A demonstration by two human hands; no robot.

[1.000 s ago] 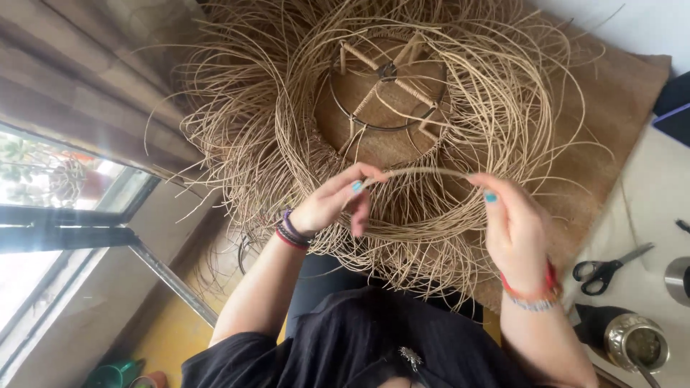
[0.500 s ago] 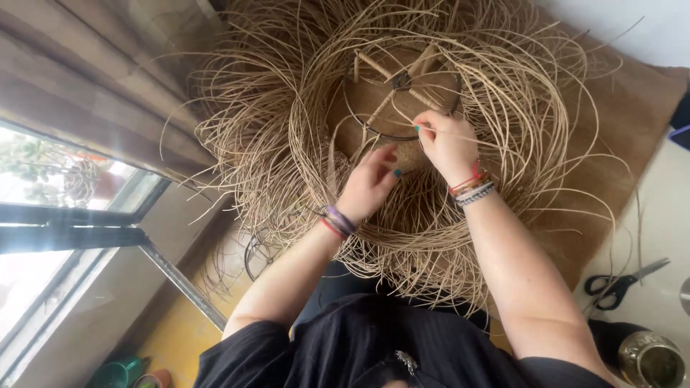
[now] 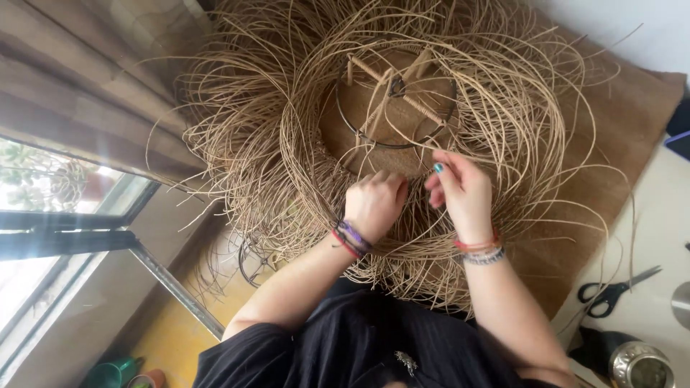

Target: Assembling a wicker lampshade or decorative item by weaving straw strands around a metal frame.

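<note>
A round, half-woven wicker basket [image 3: 402, 144] (loose tan strands splaying outward) lies on brown cloth.

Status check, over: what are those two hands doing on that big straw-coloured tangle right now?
Left hand fisted on woven basket rim. Right hand pinching thin cane strands beside it. Loose strands crowd all round; scissors lie apart, on the right.

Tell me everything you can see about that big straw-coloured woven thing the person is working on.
The woven piece is a round form of thin tan cane-like strands, with many loose ends fanning out all round. In its open middle shows a dark wire ring crossed by pale wooden sticks. It lies on brown burlap-like cloth. The left hand and right hand both press into its near edge, fingers among the strands.
</note>
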